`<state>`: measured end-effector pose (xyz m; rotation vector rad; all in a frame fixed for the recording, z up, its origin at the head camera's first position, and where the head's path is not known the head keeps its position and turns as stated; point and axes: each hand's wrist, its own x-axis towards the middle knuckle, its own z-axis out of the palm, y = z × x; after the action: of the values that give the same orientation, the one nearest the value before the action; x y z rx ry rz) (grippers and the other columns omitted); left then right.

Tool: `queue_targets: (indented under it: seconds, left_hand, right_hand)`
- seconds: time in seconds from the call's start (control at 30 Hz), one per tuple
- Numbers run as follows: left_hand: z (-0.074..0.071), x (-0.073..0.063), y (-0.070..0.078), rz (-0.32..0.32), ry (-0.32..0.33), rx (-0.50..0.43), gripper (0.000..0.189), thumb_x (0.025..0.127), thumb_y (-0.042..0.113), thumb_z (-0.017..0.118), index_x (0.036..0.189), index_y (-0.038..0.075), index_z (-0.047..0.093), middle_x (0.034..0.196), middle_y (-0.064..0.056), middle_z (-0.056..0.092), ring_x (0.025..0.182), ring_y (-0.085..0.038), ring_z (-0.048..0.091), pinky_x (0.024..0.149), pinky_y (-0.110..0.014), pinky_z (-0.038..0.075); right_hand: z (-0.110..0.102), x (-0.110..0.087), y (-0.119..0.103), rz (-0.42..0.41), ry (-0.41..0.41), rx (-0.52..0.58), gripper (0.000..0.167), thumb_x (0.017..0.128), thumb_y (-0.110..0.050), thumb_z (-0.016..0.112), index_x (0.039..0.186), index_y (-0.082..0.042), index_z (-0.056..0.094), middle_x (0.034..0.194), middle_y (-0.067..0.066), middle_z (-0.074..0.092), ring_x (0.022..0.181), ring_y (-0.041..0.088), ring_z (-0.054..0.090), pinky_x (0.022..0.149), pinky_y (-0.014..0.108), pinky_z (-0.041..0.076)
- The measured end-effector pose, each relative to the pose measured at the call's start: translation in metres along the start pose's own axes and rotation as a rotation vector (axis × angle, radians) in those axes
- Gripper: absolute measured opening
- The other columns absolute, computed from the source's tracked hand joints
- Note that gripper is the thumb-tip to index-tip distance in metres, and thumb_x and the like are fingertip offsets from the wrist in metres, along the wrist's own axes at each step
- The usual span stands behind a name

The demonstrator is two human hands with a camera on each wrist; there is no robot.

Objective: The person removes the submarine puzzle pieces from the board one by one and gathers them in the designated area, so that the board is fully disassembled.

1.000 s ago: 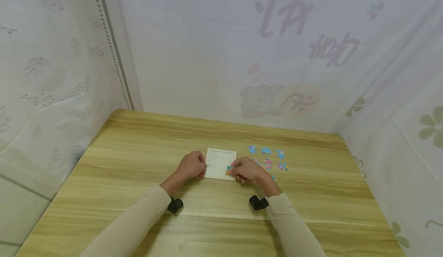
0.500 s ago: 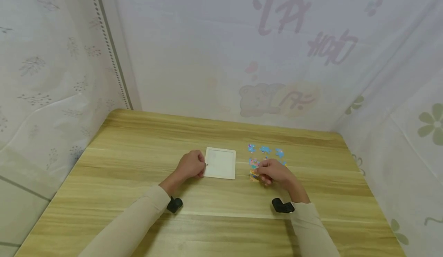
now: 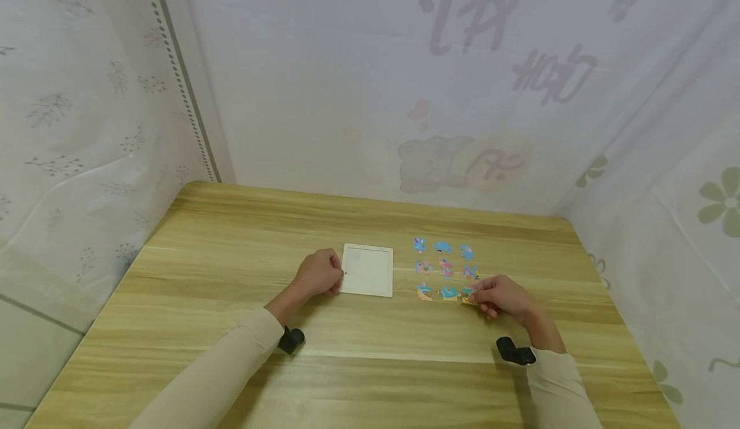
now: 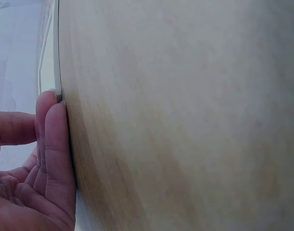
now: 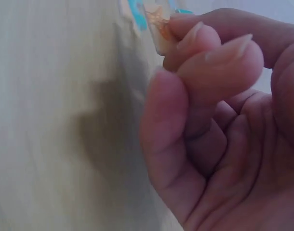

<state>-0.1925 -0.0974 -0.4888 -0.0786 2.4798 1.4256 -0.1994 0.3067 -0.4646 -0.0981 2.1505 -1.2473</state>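
A flat white puzzle tray (image 3: 367,271) with a raised rim lies on the table, its inside bare. My left hand (image 3: 320,272) holds the tray's left edge; in the left wrist view the fingertips (image 4: 55,113) are right at its rim. To the right, my right hand (image 3: 505,297) pinches a small jigsaw piece (image 5: 159,21) with an orange starfish print between thumb and fingers. That piece is at the right end of the nearest row, beside a teal-and-sand piece (image 3: 448,293). The fingers partly hide it in the head view.
Several other jigsaw pieces lie in rows right of the tray: blue ones at the back such as this piece (image 3: 442,247), pink-and-blue ones in the middle such as this piece (image 3: 446,269). Pale printed cloth (image 3: 312,95) hangs behind the wooden table (image 3: 370,365).
My right hand has moved right from over the tray's near right corner, carrying the starfish piece to the end of the nearest row. My left hand has stayed at the tray's edge.
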Motion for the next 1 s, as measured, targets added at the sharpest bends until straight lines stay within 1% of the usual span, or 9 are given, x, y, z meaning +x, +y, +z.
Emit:
queue_targets:
  seconds: [0.13, 0.2, 0.4, 0.5, 0.67, 0.8, 0.93, 1.0]
  left_hand:
    - [-0.0017, 0.0006, -0.0005, -0.008, 0.002, 0.003, 0.006, 0.080, 0.001, 0.056, 0.085, -0.001, 0.058, 0.059, -0.008, 0.062, 0.048, -0.016, 0.062, 0.047, -0.026, 0.054]
    - [-0.0021, 0.0006, -0.0004, -0.007, 0.003, 0.005, 0.005, 0.080, 0.001, 0.057, 0.085, -0.001, 0.058, 0.059, -0.008, 0.062, 0.048, -0.016, 0.062, 0.046, -0.026, 0.054]
    - [-0.0005, -0.0001, -0.0009, 0.002, -0.001, 0.015, 0.005, 0.080, 0.001, 0.056, 0.085, 0.000, 0.058, 0.059, -0.007, 0.062, 0.049, -0.016, 0.061, 0.047, -0.026, 0.054]
    - [0.0005, -0.0005, -0.0007, 0.004, -0.003, 0.022, 0.005, 0.080, 0.002, 0.056, 0.084, 0.000, 0.058, 0.058, -0.007, 0.062, 0.049, -0.016, 0.061, 0.046, -0.026, 0.054]
    - [0.0017, 0.0009, 0.0003, 0.003, -0.001, 0.028, 0.005, 0.080, 0.002, 0.056, 0.085, 0.000, 0.058, 0.059, -0.007, 0.062, 0.049, -0.016, 0.061, 0.047, -0.026, 0.054]
    - [0.0014, 0.0011, 0.0015, 0.003, -0.006, 0.027, 0.005, 0.080, 0.001, 0.056, 0.085, 0.000, 0.058, 0.059, -0.007, 0.062, 0.049, -0.016, 0.062, 0.047, -0.026, 0.054]
    - [0.0010, 0.0005, 0.0015, -0.001, -0.003, 0.009, 0.006, 0.079, 0.001, 0.057, 0.085, 0.000, 0.058, 0.059, -0.008, 0.062, 0.049, -0.017, 0.062, 0.048, -0.026, 0.055]
    - [0.0011, 0.0004, 0.0005, -0.002, 0.003, -0.010, 0.004, 0.081, 0.001, 0.057, 0.085, 0.000, 0.058, 0.060, -0.008, 0.063, 0.049, -0.017, 0.063, 0.048, -0.027, 0.055]
  right_hand:
    - [-0.0049, -0.0023, 0.0043, 0.021, 0.006, -0.026, 0.024, 0.091, -0.017, 0.066, 0.085, 0.007, 0.061, 0.057, -0.002, 0.051, 0.045, 0.007, 0.042, 0.048, 0.024, 0.045]
    - [-0.0053, -0.0020, 0.0050, 0.018, 0.015, -0.044, 0.024, 0.091, -0.016, 0.066, 0.088, 0.007, 0.063, 0.058, -0.002, 0.052, 0.045, 0.007, 0.043, 0.047, 0.024, 0.046]
    - [-0.0026, 0.0005, 0.0062, 0.016, 0.071, -0.102, 0.021, 0.092, -0.016, 0.065, 0.091, 0.005, 0.063, 0.061, 0.000, 0.053, 0.047, 0.008, 0.046, 0.047, 0.024, 0.046]
    - [0.0003, 0.0015, 0.0068, 0.040, 0.116, -0.095, 0.021, 0.092, -0.015, 0.064, 0.097, 0.005, 0.062, 0.064, 0.002, 0.056, 0.049, 0.009, 0.051, 0.049, 0.025, 0.049]
    - [0.0031, 0.0029, 0.0062, 0.068, 0.172, -0.053, 0.025, 0.093, -0.012, 0.061, 0.109, 0.007, 0.056, 0.069, 0.006, 0.060, 0.052, 0.012, 0.056, 0.053, 0.028, 0.053]
    - [0.0036, 0.0024, 0.0055, 0.075, 0.182, -0.034, 0.028, 0.092, -0.011, 0.062, 0.112, 0.007, 0.053, 0.069, 0.006, 0.060, 0.051, 0.012, 0.056, 0.052, 0.028, 0.053]
    - [0.0026, -0.0001, 0.0060, 0.059, 0.165, -0.043, 0.037, 0.092, -0.012, 0.062, 0.120, 0.008, 0.049, 0.070, 0.006, 0.060, 0.053, 0.012, 0.056, 0.053, 0.029, 0.054]
    - [0.0016, -0.0016, 0.0053, 0.050, 0.165, -0.047, 0.040, 0.092, -0.013, 0.062, 0.122, 0.009, 0.047, 0.071, 0.007, 0.061, 0.053, 0.013, 0.057, 0.054, 0.031, 0.055]
